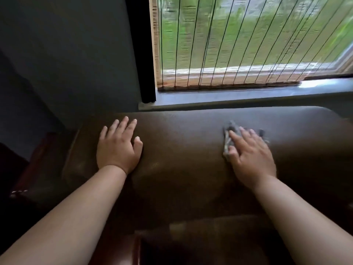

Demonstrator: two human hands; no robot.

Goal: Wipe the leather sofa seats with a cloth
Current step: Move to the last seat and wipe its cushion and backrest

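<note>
Head view: you have two hands, one cloth and one sofa in sight. Your left hand (pixel 119 145) lies flat on the sofa (pixel 183 159), fingers straight and slightly spread, holding nothing. Your right hand (pixel 252 155) presses the cloth (pixel 228 138) flat against the leather with straight fingers. The cloth is mostly hidden under that hand and blurred. Behind the sofa are one sill (pixel 238 96) and one blind (pixel 238 41), cut off above.

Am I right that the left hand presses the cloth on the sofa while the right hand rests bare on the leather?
No, the hands are swapped. The head view shows the right hand pressing the cloth on the sofa, while the left hand rests bare.
</note>
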